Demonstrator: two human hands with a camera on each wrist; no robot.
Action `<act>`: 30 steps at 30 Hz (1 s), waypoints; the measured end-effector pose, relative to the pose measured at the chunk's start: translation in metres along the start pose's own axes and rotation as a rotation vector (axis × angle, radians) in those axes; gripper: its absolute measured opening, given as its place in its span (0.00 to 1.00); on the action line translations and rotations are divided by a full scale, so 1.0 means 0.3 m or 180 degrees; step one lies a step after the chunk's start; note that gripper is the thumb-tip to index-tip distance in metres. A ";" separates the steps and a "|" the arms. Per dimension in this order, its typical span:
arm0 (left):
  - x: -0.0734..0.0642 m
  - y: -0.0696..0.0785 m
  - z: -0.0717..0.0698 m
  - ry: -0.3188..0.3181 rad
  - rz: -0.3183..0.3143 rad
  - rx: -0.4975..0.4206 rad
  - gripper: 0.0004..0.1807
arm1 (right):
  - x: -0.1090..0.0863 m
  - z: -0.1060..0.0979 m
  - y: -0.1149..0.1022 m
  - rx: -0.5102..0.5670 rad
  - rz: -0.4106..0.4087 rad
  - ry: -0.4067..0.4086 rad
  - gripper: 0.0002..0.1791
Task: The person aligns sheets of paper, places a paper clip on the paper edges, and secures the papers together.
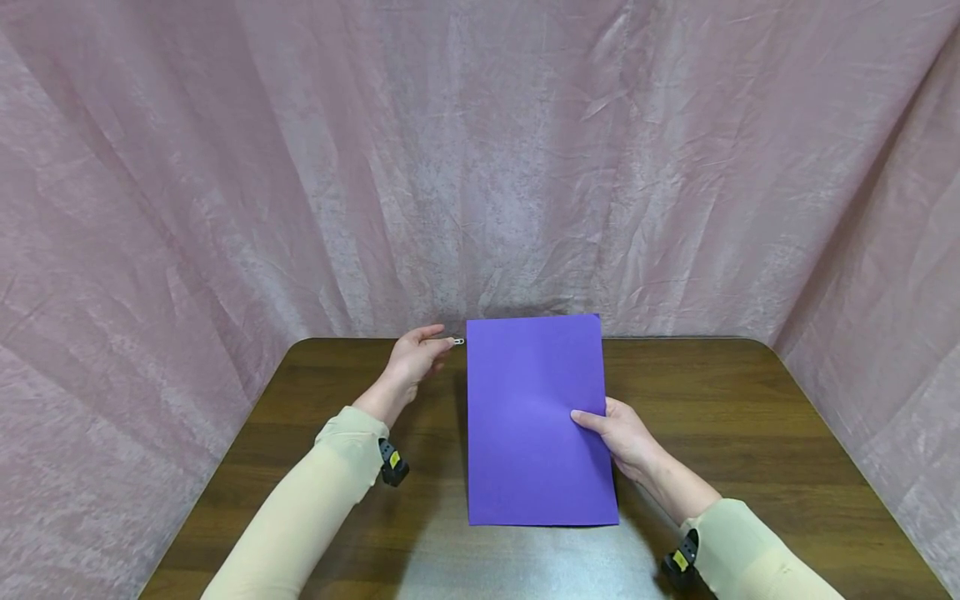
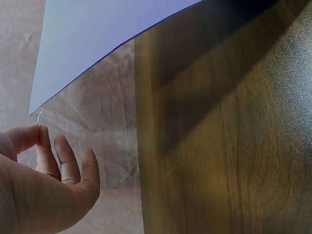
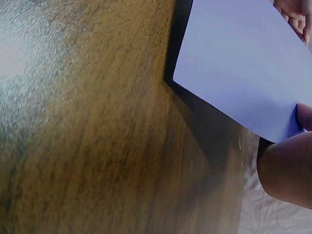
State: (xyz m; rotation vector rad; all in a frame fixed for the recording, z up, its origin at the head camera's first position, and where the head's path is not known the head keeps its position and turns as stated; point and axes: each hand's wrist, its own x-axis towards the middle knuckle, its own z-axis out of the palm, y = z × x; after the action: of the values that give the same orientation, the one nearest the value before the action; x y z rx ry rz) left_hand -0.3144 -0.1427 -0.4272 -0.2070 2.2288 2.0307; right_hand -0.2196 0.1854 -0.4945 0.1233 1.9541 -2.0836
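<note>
A purple sheet of paper (image 1: 536, 392) is held up above the table by my right hand (image 1: 626, 437), thumb on its front face near the right edge and the other fingers behind it. In the right wrist view the sheet (image 3: 239, 63) bends slightly by the thumb. Between thumb and index finger my left hand (image 1: 412, 360) pinches a small pale paper clip (image 1: 459, 341). That clip (image 2: 40, 118) is close to the sheet's upper left corner in the left wrist view; whether it touches the paper I cannot tell. The left hand's other fingers (image 2: 68, 158) are loosely bent.
The brown wooden table (image 1: 712, 417) lies beneath both hands, with a shiny reflection near its front. Pink curtains (image 1: 480, 167) hang behind its far edge and along the sides. A black wrist device (image 1: 392, 462) sits at the left cuff, another device (image 1: 681, 560) at the right.
</note>
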 end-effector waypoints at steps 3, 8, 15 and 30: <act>-0.002 0.005 0.005 0.0002 0.0004 -0.0003 0.27 | 0.000 0.000 0.001 0.0006 -0.0011 -0.0003 0.19; 0.001 0.009 0.011 -0.0006 -0.0003 -0.0020 0.27 | 0.001 0.002 0.001 0.0020 -0.0008 0.0006 0.19; 0.007 0.007 0.018 0.0015 -0.0014 -0.0042 0.27 | 0.002 0.002 0.002 0.0013 0.0013 0.0042 0.18; 0.005 0.007 0.023 0.0014 0.0016 -0.0100 0.27 | 0.001 0.006 0.001 -0.0008 0.0002 0.0025 0.19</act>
State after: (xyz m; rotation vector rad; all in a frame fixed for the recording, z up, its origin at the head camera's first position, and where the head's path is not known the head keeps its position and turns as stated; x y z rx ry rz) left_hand -0.3161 -0.1358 -0.4259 -0.2090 2.2034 2.0708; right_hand -0.2196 0.1836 -0.4947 0.1319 1.9607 -2.0834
